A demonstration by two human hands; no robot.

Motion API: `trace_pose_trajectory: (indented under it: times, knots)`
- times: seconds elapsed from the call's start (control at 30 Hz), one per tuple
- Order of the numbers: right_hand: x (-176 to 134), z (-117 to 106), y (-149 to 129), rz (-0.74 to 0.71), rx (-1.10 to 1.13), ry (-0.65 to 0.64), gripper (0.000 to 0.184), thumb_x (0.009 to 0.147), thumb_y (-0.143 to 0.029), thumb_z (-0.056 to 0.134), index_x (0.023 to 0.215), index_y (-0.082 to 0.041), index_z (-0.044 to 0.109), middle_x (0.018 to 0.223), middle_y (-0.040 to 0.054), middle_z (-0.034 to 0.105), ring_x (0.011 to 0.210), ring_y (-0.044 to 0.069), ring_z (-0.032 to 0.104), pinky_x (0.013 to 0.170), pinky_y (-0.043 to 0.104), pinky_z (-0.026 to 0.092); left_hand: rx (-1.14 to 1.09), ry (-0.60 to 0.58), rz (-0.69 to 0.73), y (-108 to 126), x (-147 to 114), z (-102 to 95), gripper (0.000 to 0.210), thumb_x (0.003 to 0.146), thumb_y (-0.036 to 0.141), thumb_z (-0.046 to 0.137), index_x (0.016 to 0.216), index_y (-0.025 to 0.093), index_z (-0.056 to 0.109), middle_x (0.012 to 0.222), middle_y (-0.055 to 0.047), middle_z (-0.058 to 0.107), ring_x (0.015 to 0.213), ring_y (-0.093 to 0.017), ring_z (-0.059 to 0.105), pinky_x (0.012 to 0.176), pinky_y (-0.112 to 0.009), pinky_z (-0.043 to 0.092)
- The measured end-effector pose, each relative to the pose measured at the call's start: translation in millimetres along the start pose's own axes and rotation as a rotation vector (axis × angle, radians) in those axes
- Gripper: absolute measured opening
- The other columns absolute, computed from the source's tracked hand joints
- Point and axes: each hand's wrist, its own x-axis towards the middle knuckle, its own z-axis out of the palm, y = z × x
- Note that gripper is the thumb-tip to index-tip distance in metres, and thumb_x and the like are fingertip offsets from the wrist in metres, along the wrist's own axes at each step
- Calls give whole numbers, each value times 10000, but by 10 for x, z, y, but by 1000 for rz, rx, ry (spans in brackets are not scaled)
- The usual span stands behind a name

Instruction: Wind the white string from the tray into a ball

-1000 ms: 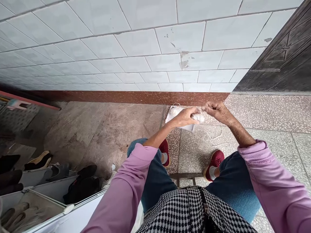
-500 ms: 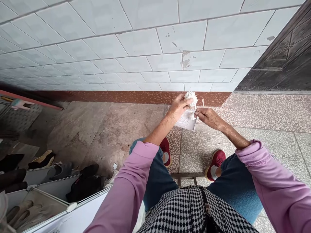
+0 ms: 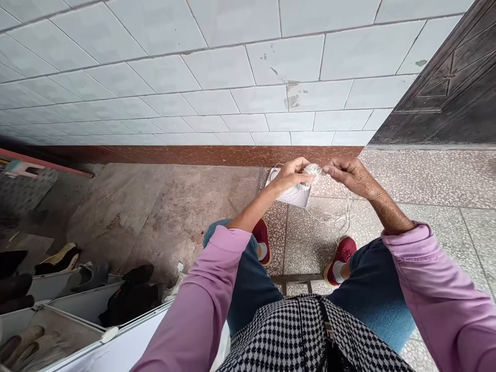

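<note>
In my left hand (image 3: 291, 175) is a round, ruffled white bundle (image 3: 312, 169), which looks wound or knotted from cord; thumb and fingers close around its left side. My right hand (image 3: 351, 175) pinches close beside the bundle's right edge. White cord (image 3: 347, 209) hangs below that hand and runs in loose loops to the floor, so the pinch appears to be on this cord, though the fingertips hide the exact spot. Under the left hand, a shallow pale tray (image 3: 296, 198) on the floor holds more white coils, partly covered by the hand and bundle.
A tiled wall (image 3: 248, 111) with a brown base strip rises just beyond the hands. A dark carved door panel (image 3: 437, 98) is at the right. Red shoes (image 3: 344, 250) stand on the speckled floor. A white rack (image 3: 85, 305) with shoes is at lower left.
The white bundle has come down and tilted in my left hand. My right hand has moved up and right, raising the cord, which now hangs beneath it.
</note>
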Motion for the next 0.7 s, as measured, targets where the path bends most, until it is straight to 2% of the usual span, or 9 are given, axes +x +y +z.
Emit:
trace_pose_trajectory:
  times: [0.1,0.2,0.3,0.4,0.5,0.57,0.63,0.7]
  knots:
    - [8,-64,45,49,83,8,599,965,-763,726,741,-216,628,605,-51,460,560,102,370,519,276,292,-133,-190,-117,92,-78,2,486,631,375,927,1019,189,700,872,-7,700,740,-123,630,690,-280,473]
    - [11,-67,54,136,204,-37,602,948,-775,743,751,-217,625,613,-42,537,557,98,450,529,256,364,-304,-198,-93,195,-111,39,579,595,371,899,1126,221,723,980,-47,741,861,-188,703,765,-326,545]
    - [12,-41,51,205,275,-128,609,940,-797,733,808,-204,698,747,12,701,693,118,613,674,257,510,-413,-127,-19,293,-111,36,673,593,432,865,1214,209,730,1047,-105,757,960,-255,725,794,-368,579]
    - [2,5,91,284,362,-276,596,895,-787,789,932,-193,768,915,56,795,829,150,720,792,291,585,-472,16,43,384,-115,-53,670,627,516,848,1191,174,727,1018,-137,739,977,-280,714,782,-384,592]
    - [-36,79,201,380,453,-376,539,863,-635,901,1159,-200,782,1008,61,824,806,151,751,721,279,598,-514,188,100,475,-143,-177,663,740,549,820,1271,175,689,1037,-129,713,1042,-291,712,804,-389,607]
    - [-68,141,309,426,479,-403,559,840,-508,949,1270,-208,757,964,34,813,730,134,735,625,245,571,-541,265,122,530,-169,-243,657,823,544,785,1342,164,652,1081,-123,693,1079,-290,712,821,-385,614]
    - [-91,194,435,454,474,-413,534,840,-442,945,1273,-197,753,824,-4,766,629,116,687,531,217,520,-562,312,144,573,-193,-294,647,878,537,757,1383,154,623,1120,-123,672,1102,-289,708,831,-382,616]
    - [-88,223,561,466,442,-356,451,862,-418,911,1214,-179,762,749,-13,723,577,107,642,475,203,475,-575,353,173,601,-210,-333,644,899,537,754,1393,151,609,1140,-130,660,1118,-297,700,837,-384,618]
